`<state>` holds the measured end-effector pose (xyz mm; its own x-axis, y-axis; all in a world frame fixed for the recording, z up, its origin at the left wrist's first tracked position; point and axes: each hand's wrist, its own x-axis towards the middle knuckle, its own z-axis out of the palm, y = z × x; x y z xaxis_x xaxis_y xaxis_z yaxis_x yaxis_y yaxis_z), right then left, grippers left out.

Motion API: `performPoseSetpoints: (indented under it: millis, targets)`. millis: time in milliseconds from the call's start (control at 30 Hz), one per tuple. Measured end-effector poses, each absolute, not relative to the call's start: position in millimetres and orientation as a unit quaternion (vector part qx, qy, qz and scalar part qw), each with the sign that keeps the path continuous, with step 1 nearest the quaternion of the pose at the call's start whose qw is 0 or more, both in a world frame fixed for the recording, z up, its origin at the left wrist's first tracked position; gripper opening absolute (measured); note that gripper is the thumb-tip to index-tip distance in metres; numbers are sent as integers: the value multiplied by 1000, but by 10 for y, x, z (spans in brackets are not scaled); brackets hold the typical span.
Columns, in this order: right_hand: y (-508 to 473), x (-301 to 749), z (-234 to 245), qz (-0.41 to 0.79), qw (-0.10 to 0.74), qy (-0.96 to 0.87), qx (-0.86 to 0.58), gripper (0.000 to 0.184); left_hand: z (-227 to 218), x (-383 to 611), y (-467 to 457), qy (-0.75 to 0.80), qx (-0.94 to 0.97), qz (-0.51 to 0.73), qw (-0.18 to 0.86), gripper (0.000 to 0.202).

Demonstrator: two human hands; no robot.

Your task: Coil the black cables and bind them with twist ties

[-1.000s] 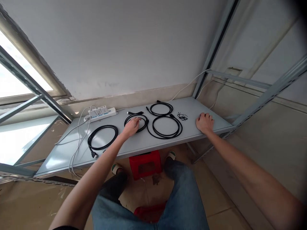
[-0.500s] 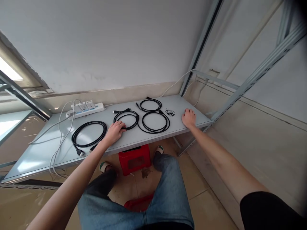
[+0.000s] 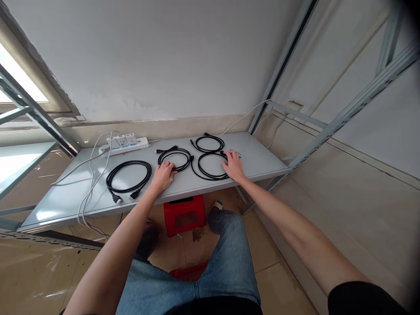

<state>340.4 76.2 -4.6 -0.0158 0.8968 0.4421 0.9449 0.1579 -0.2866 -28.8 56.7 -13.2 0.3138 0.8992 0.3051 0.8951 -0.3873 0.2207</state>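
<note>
On the light grey shelf (image 3: 256, 162) lie several black cables wound into loops. My left hand (image 3: 164, 176) rests at the near left side of the middle coiled cable (image 3: 187, 154), its fingers curled over the strands. Over the right edge of the near right coiled cable (image 3: 210, 177) lies my right hand (image 3: 234, 166), its fingers slightly apart; whether they grip the strands is not clear. Thin black ties (image 3: 239, 153) show just behind that hand, mostly covered by it. Farther back is another coiled cable (image 3: 210, 137). Left of my left hand lies a larger coiled cable (image 3: 128, 162) with two plugs.
A white power strip (image 3: 127, 148) with adapters stands at the back left, and white cords (image 3: 90, 186) hang over the front edge. Metal uprights (image 3: 282, 65) frame the shelf. A red plastic stool (image 3: 183, 216) is underneath, between my feet.
My right hand has moved left from the bare right part of the shelf onto the near right coil. My left hand stays at the middle coil. The view has shifted slightly.
</note>
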Motion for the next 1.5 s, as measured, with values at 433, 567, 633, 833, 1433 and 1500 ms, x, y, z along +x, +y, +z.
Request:
performPoseSetpoints:
  millis: [433, 567, 633, 833, 1433, 1500]
  targets:
    - [899, 3437, -139, 19, 192, -717, -670, 51, -70, -275, 481, 555, 813, 174, -38, 21]
    - [892, 3448, -129, 24, 200, -716, -669, 50, -70, -264, 477, 560, 810, 172, -26, 22]
    - [885, 3450, -122, 25, 198, -716, -669, 50, -54, -259, 468, 561, 809, 173, -26, 23]
    - [898, 3438, -134, 18, 206, -713, -671, 50, 69, -228, 466, 503, 846, 158, -77, 26]
    - [942, 3462, -190, 15, 222, -708, -671, 49, 26, -314, 629, 503, 853, 132, -53, 30]
    - [951, 3464, -186, 13, 219, -707, -672, 49, -9, -344, 574, 514, 844, 150, -39, 25]
